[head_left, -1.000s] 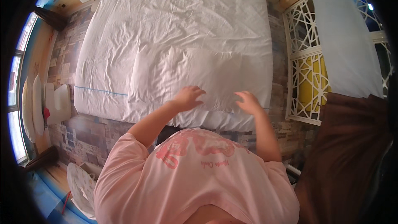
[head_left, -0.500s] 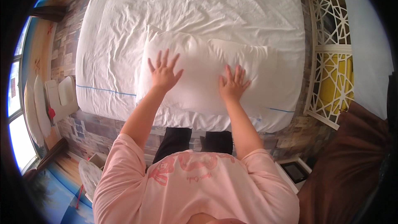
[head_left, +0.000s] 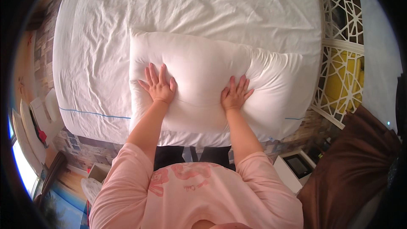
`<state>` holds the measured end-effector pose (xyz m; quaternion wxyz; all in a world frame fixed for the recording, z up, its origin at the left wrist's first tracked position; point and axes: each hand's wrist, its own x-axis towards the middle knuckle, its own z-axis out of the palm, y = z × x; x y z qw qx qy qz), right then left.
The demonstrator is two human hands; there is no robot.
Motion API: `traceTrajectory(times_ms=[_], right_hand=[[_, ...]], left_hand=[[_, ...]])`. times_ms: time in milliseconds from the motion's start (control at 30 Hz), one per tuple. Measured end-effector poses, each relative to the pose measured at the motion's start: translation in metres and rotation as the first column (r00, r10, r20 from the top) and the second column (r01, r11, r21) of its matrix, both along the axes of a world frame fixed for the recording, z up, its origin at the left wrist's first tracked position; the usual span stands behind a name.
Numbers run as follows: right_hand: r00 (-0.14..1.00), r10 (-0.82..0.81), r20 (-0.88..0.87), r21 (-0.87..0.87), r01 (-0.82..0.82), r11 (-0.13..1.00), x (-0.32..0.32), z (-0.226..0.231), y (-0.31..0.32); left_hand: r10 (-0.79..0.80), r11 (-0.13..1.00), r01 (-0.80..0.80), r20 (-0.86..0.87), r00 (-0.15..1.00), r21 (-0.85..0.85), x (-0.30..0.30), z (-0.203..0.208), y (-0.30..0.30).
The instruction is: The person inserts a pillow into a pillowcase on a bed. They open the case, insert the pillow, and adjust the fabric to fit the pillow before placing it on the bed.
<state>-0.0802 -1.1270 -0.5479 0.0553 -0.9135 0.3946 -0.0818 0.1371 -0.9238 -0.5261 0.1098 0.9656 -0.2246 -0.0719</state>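
A plump white pillow lies lengthwise across the near end of a bed with a wrinkled white sheet. My left hand presses down on the left part of the pillow, fingers spread. To the right of the pillow's middle, my right hand also rests palm-down, its fingers apart. Creases run in the pillow cover around both hands, most of all near the right one. Neither hand grips anything.
Patterned white lattice panels stand right of the bed, something yellow behind them. A brown curtain hangs at the lower right, near a small white cabinet with a dark tablet-like panel. White padded pieces are at the left.
Both hands have moved nearer to me on the pillow and now push into it, denting it more. The view has shifted, and the pillow looks larger and puffier.
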Motion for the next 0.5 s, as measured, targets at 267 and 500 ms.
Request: traceTrajectory(times_ms=[267,500], right_hand=[[0.986,-0.023,-0.168,0.085,0.037,0.996,-0.002,0.098,-0.023],[0.965,-0.221,-0.143,-0.021,0.221,0.975,-0.066,0.039,-0.106]], left_hand=[[-0.299,0.940,0.275,-0.098,0.949,-0.201,-0.005,0.117,-0.068],[-0.425,0.899,0.415,-0.051,0.904,-0.142,-0.035,0.018,-0.105]])
